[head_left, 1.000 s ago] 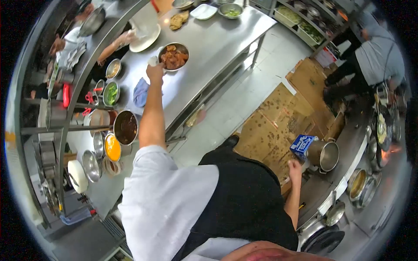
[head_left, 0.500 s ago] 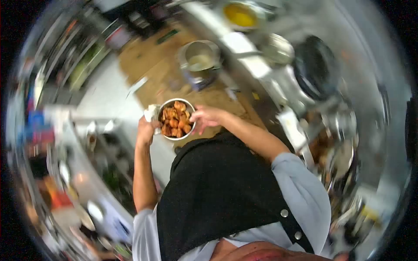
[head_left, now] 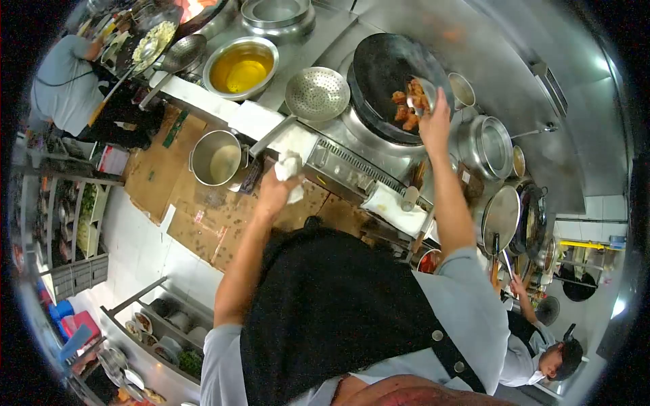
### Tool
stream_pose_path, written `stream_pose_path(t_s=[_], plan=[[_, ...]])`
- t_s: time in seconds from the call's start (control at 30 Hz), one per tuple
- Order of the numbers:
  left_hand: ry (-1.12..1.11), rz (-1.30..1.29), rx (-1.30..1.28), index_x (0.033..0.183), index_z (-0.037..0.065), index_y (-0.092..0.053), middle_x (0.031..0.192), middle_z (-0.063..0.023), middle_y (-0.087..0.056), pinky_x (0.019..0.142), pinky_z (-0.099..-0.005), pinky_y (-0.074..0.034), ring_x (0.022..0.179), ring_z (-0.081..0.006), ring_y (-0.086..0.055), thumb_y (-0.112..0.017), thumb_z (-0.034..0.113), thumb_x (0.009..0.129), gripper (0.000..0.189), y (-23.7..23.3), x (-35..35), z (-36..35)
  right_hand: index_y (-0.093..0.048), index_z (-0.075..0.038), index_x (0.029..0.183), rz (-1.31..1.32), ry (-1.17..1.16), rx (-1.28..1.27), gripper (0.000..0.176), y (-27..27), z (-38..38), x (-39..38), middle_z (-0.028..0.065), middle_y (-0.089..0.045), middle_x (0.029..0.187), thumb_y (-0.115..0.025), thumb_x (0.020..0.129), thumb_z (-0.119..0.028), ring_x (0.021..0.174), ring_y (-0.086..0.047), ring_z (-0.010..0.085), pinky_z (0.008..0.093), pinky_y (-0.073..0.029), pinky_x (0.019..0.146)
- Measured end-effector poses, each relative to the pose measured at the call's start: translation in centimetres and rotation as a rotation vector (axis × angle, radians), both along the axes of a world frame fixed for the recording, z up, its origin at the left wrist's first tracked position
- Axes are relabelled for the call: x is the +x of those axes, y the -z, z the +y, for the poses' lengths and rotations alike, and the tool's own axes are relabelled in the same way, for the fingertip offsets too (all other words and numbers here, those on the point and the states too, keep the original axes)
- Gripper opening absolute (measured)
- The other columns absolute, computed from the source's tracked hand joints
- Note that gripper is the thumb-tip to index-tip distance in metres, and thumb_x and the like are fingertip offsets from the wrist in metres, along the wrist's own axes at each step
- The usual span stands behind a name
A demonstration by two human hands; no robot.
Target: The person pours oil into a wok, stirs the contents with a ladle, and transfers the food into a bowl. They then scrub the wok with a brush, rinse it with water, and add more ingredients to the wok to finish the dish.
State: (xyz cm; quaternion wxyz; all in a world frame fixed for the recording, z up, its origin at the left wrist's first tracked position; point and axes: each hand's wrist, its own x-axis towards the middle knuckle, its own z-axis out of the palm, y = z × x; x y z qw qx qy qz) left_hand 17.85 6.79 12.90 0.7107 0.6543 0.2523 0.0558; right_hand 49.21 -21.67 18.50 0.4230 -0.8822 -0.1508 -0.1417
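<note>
My right hand (head_left: 436,123) holds a metal bowl (head_left: 427,93) tipped over the black wok (head_left: 379,74) on the range. Browned fried chunks (head_left: 408,111) lie at the bowl's mouth and in the wok; the hand partly hides the bowl. Closed around a crumpled white cloth (head_left: 289,169), my left hand (head_left: 274,193) is in front of the range, near the handle of a perforated strainer (head_left: 317,93). That strainer rests beside the wok, its handle sticking out over the range's front edge.
A basin of yellow oil (head_left: 240,68) sits left of the strainer. Below the range edge stands a pot (head_left: 215,159) with cloudy liquid. Stacked metal pots (head_left: 486,145) are right of the wok. One co-worker (head_left: 64,81) is far left, another (head_left: 542,352) lower right.
I have turned toward the range. My right hand has carried the bowl from before my body to the wok and tipped it. My left hand has left the bowl, keeping the cloth.
</note>
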Motion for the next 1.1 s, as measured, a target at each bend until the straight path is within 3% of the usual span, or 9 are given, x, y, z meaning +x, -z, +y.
stream_pose_path(t_s=[0.13, 0.4, 0.47, 0.57, 0.63, 0.7, 0.8, 1.0, 1.1], plan=[[0.054, 0.195, 0.088, 0.125, 0.004, -0.066, 0.108, -0.0082, -0.072, 0.084, -0.0334, -0.051, 0.091, -0.0176, -0.065, -0.077, 0.016, 0.084, 0.044, 6.0, -1.9, 1.7, -0.029, -0.019, 0.156, -0.326, 0.07, -0.693, 0.083, -1.8, 0.6, 9.1, 0.0268, -0.046, 0.137, -0.061, 0.082, -0.002, 0.097, -0.064, 0.0478, 0.0529, -0.056, 0.081], [-0.226, 0.253, -0.398, 0.117, 0.004, -0.063, 0.096, -0.005, -0.066, 0.06, -0.0278, -0.052, 0.076, -0.0133, -0.065, -0.071, 0.009, 0.085, 0.034, 10.7, -5.9, 7.9, -0.031, 0.0, 0.151, -1.179, 0.368, -0.409, 0.072, -24.3, -1.1, 9.3, 0.0278, -0.039, 0.147, -0.058, 0.084, -0.003, 0.138, -0.04, 0.0418, 0.0527, -0.043, 0.111], [-0.201, 0.224, -0.386, 0.114, 0.004, -0.065, 0.087, -0.006, -0.067, 0.053, -0.0301, -0.05, 0.065, -0.0154, -0.064, -0.07, 0.015, 0.088, 0.028, 8.3, -2.7, 8.7, -0.025, 0.001, 0.152, -1.105, 0.182, 0.109, 0.075, -25.6, 0.8, 7.1, 0.0268, -0.032, 0.152, -0.058, 0.085, -0.003, 0.141, -0.036, 0.0403, 0.0556, -0.031, 0.119], [0.077, 0.246, -0.387, 0.108, 0.004, -0.069, 0.07, -0.0059, -0.063, 0.046, -0.0313, -0.046, 0.051, -0.018, -0.059, -0.066, 0.025, 0.093, 0.025, 6.6, 3.4, 9.1, -0.018, -0.001, 0.155, -1.244, 0.383, -0.035, 0.077, -21.9, 1.0, 7.1, 0.0251, -0.029, 0.154, -0.054, 0.086, 0.001, 0.143, -0.033, 0.0367, 0.0585, -0.026, 0.121], [0.381, -0.016, 0.267, 0.112, 0.003, -0.069, 0.082, -0.0098, -0.067, 0.059, -0.0338, -0.052, 0.07, -0.0166, -0.064, -0.064, 0.039, 0.097, 0.04, 13.1, 7.7, 8.7, -0.018, -0.001, 0.156, -0.957, 0.407, 0.051, 0.078, -14.2, -0.2, 9.7, 0.0248, -0.03, 0.154, -0.051, 0.086, 0.005, 0.143, -0.035, 0.0376, 0.0543, -0.027, 0.122], [0.248, 0.268, -0.529, 0.12, 0.004, -0.065, 0.094, -0.0094, -0.07, 0.071, -0.0349, -0.055, 0.08, -0.0186, -0.066, -0.053, 0.062, 0.098, 0.063, 5.4, 14.0, 4.5, -0.028, -0.002, 0.155, -0.834, 0.444, -0.556, 0.076, -4.9, -1.3, 10.5, 0.0275, -0.034, 0.155, -0.058, 0.085, 0.0, 0.137, -0.044, 0.0412, 0.0449, -0.042, 0.112], [0.322, 0.323, -0.616, 0.114, 0.008, -0.064, 0.091, -0.0068, -0.067, 0.053, -0.0384, -0.052, 0.074, -0.019, -0.064, -0.044, 0.073, 0.095, 0.07, 4.2, 21.3, -0.5, -0.03, -0.022, 0.156, 0.105, 0.219, -1.035, 0.084, 8.8, -3.9, 9.2, 0.0257, -0.054, 0.13, -0.062, 0.08, -0.003, 0.087, -0.069, 0.0399, 0.0526, -0.057, 0.072], [0.126, 0.11, -0.364, 0.097, -0.001, -0.068, 0.077, -0.0101, -0.067, 0.052, -0.0379, -0.047, 0.062, -0.0194, -0.06, -0.071, 0.022, 0.086, 0.026, 10.7, 32.3, -8.9, -0.035, -0.02, 0.151, 0.092, -0.01, -0.93, 0.066, 6.3, 0.2, 3.3, 0.0271, -0.057, 0.116, -0.051, 0.089, -0.006, 0.083, -0.067, 0.0476, 0.0549, -0.056, 0.072], [0.093, 0.2, -0.326, 0.108, -0.005, -0.064, 0.094, -0.0142, -0.067, 0.069, -0.0386, -0.054, 0.079, -0.0213, -0.065, -0.065, 0.01, 0.085, 0.027, 2.0, 25.3, -7.0, -0.037, -0.021, 0.15, 0.246, -0.184, -0.787, 0.077, -1.3, 1.7, -1.3, 0.0287, -0.061, 0.107, -0.055, 0.08, 0.004, 0.082, -0.065, 0.0509, 0.0563, -0.054, 0.077]])
